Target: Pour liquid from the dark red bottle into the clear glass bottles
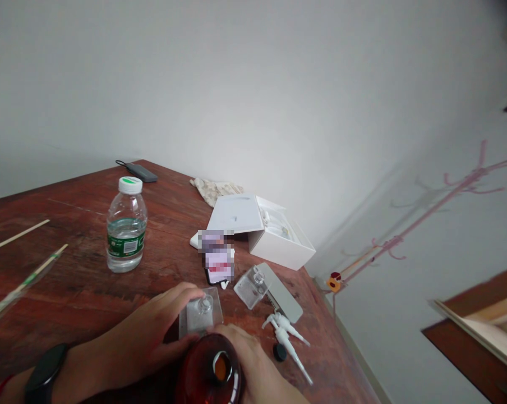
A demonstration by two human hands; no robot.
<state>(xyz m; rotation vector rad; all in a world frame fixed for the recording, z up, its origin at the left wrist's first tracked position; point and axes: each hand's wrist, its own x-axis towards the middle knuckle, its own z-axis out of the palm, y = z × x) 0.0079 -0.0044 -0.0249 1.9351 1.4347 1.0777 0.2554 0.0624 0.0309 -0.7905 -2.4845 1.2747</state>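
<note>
An amber glass bottle (211,370) stands at the near edge of the worktop (81,292), seen from above — round-bodied, dark reddish brown, its mouth open and uncapped. The right hand (257,370) wraps its side, fingers closed against the glass. Just behind the bottle lies a small clear square bottle (200,315) with a short neck; the left hand (148,331) curls over it, fingertips on its near edge, a black band on that wrist.

A second clear square bottle (251,285) lies beside it to the right, tilted, resting against a flat grey lid (284,294); whether either clear bottle holds anything cannot be told. Two white pump sprayers (287,334) and a small black cap (280,352) lie near the right hand on the wood.

Farther back, a white box (279,241) sits open with its lid propped up — pale items inside, too small to make out. A plastic water bottle (126,224) with a white cap and green label stands upright to the left, well under half full.
</note>
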